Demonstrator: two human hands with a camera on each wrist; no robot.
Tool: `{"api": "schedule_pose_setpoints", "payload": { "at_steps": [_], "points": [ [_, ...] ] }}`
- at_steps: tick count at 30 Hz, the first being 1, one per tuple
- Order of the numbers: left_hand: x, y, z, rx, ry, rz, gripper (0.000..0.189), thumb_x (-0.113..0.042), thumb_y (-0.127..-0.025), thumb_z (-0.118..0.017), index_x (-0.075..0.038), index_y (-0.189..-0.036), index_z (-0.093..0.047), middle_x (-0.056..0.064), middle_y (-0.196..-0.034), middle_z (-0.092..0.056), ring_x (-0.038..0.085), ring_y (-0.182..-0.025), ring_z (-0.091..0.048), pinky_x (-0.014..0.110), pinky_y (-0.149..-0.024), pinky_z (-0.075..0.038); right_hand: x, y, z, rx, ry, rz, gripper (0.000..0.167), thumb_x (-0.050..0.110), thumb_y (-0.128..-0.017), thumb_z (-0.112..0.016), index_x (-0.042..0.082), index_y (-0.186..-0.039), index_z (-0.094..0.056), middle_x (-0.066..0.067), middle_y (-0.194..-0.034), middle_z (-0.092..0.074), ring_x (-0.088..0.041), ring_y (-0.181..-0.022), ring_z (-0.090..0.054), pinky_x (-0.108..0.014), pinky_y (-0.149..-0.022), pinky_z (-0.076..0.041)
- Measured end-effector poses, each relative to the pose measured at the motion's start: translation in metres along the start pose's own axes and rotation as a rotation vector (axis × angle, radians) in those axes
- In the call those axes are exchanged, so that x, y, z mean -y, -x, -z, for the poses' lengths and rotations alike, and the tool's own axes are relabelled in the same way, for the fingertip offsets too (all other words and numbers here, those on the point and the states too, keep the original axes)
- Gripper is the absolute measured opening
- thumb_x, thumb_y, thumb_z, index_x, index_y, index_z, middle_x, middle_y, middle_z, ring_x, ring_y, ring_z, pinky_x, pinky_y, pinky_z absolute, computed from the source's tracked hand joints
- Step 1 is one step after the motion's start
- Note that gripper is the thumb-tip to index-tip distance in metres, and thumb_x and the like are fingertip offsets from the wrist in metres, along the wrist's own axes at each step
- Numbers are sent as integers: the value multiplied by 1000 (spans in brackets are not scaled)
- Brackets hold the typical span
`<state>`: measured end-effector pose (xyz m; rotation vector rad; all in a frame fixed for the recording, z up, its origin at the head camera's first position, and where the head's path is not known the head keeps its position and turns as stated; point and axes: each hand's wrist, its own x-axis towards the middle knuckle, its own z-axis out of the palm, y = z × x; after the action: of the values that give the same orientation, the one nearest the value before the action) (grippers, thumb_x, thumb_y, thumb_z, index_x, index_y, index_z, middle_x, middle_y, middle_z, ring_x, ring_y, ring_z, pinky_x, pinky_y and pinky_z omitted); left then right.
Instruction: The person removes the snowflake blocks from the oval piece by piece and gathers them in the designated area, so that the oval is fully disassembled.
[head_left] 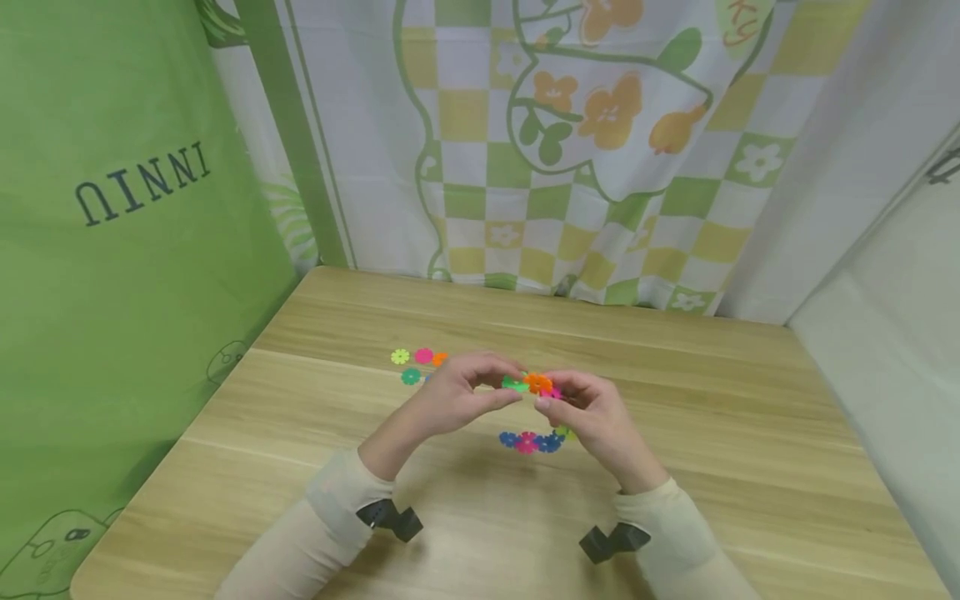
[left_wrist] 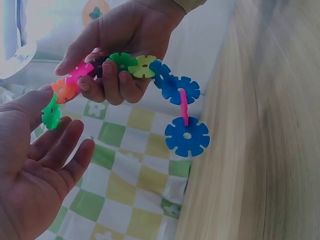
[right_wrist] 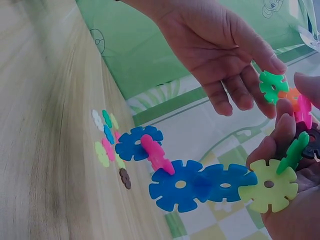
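- Clamping the disc chain [head_left: 537, 383] above the desk [head_left: 735, 450] in the head view: the fingers of your right hand [head_left: 602, 418].
- Left wrist: your left hand [left_wrist: 35, 167] has fingers apart, thumb at the green end disc [left_wrist: 50, 113].
- Right wrist: loose discs [right_wrist: 107, 149] lie on the desk.

wood-grain table [head_left: 720, 450]; directly on it: notched discs [right_wrist: 108, 149], mixed colours, close together

Had free room over the table [head_left: 757, 458] right of the right hand [head_left: 596, 408]. Was obstructed beneath it by the dangling chain [head_left: 527, 442], left of the left hand [head_left: 461, 393] by loose discs [head_left: 410, 377], behind by the curtain [head_left: 540, 204].
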<state>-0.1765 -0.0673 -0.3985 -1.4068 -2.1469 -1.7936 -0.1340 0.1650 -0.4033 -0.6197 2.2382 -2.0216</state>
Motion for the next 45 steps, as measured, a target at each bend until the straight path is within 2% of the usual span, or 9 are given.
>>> {"api": "schedule_pose_setpoints", "payload": {
  "at_steps": [9, 12, 18, 24, 27, 32, 35, 38, 45],
  "points": [
    [-1, -1, 1, 6, -23, -46, 16, 3, -91, -67, 1, -106, -72, 12, -109, -68, 22, -101, -64, 37, -83, -55, 0, 0, 0, 10, -10, 21, 21, 11, -93, -68, 2, -113, -69, -12, -97, -67, -22, -77, -57, -30, -66, -53],
    [-2, 0, 2, 1, -56, -47, 17, 3, -91, -67, 1, -106, -72, 12, -108, -68, 22, -98, -63, 37, -81, -55, -1, 0, 0, 9, -4, 18, 21, 11, -93, -68, 2, -112, -69, -12, -95, -66, -22, -75, -57, -30, -65, -53],
    [-5, 4, 7, 5, -174, 6, 20, -7, -94, -66, -5, -112, -73, 3, -110, -67, 14, -93, -62, 30, -71, -54, 0, -1, 2, -24, -9, 13, 22, 8, -92, -69, 1, -113, -68, -9, -87, -63, -21, -73, -55, -30, -63, -52],
    [-4, 8, 24, -40, -225, 73, 22, -15, -93, -70, -8, -113, -72, 0, -112, -68, 14, -93, -63, 32, -77, -55, 1, -2, 2, -23, -15, -1, 25, 8, -91, -71, 0, -114, -67, -8, -86, -62, -20, -72, -55, -29, -63, -52],
    [-3, 15, 43, -84, -283, 159, 24, -16, -91, -72, -10, -114, -72, -1, -113, -68, 13, -91, -63, 34, -78, -55, 1, -2, 2, -21, -4, -24, 26, 11, -91, -72, 2, -114, -67, -8, -88, -63, -20, -73, -56, -29, -64, -53],
    [2, 34, 82, -141, -325, 373, 31, -23, -91, -72, -8, -119, -69, 3, -122, -65, 18, -97, -63, 39, -81, -54, -1, -1, 2, -32, 5, -43, 27, 11, -90, -72, 2, -114, -67, -8, -88, -62, -19, -73, -56, -29, -64, -53],
    [15, 44, 96, -143, -339, 426, 31, -23, -92, -72, -7, -118, -69, 5, -116, -67, 21, -95, -63, 39, -81, -54, -2, -1, 2, -33, 2, -46, 27, 11, -90, -72, 2, -115, -66, -8, -87, -61, -19, -72, -56, -29, -63, -53],
    [34, 54, 101, -114, -390, 456, 30, -21, -91, -72, -7, -116, -70, 3, -108, -66, 20, -91, -61, 35, -80, -54, -2, -1, 1, -22, 5, -52, 28, 12, -90, -73, 3, -115, -66, -8, -89, -62, -20, -73, -57, -29, -64, -54],
    [68, 76, 102, 32, -572, 630, 30, -15, -88, -73, -4, -116, -69, 3, -103, -67, 17, -84, -56, 33, -74, -50, -1, -2, -3, -9, 12, -66, 26, 15, -90, -72, 4, -113, -66, -9, -91, -63, -20, -73, -57, -29, -64, -53]
  ]
}}
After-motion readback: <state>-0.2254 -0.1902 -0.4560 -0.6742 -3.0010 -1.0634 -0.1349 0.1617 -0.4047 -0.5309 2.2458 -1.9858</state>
